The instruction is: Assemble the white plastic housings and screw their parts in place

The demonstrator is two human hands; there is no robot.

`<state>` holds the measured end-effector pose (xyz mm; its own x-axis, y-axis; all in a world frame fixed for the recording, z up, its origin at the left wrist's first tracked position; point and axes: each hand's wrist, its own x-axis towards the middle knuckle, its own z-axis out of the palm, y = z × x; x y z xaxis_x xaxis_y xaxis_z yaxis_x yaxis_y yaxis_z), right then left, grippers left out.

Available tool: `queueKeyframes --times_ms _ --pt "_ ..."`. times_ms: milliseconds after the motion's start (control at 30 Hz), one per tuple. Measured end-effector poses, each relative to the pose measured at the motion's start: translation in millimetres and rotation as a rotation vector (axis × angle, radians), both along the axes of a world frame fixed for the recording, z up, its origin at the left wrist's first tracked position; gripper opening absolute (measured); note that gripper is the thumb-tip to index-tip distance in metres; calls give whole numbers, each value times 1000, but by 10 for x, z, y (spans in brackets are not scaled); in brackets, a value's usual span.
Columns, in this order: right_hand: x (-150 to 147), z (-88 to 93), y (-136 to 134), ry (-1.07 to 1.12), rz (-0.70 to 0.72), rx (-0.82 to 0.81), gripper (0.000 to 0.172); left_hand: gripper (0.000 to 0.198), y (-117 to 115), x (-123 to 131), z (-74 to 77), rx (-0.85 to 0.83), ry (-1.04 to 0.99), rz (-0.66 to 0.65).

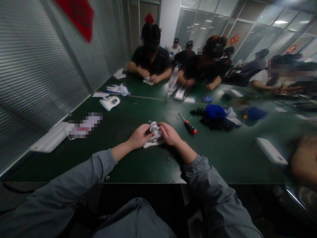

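Between my hands on the green table is a white plastic piece with a round, knob-like top [154, 127]. Its flatter white lower part [154, 141] lies toward me on the tabletop; whether the two are joined I cannot tell. My left hand [140, 137] grips the piece from the left, thumb along its near side. From the right, my right hand [170, 133] curls its fingers round the same piece. The fingers partly hide it. A screwdriver [190, 127] with a red and black handle lies a little to the right, apart from my hands.
On the green table [128, 165], gloves [119, 89] and a white part [110, 103] lie at the back left. A blue item with black curly material [215, 112] sits to the right, a white box [271, 151] farther right. Several people work opposite; a bottle [172, 82] stands near them.
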<state>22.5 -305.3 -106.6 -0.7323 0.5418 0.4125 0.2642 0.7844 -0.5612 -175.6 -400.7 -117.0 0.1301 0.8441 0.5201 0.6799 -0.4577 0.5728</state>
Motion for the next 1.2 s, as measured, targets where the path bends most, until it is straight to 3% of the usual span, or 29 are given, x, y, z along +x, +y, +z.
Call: queueKeyframes --times_ms 267,1200 --pt "0 7 -1 2 3 -8 42 22 -15 27 44 -4 6 -51" --pt "10 -16 20 -2 14 -5 44 22 14 8 -10 -69 -99 -3"
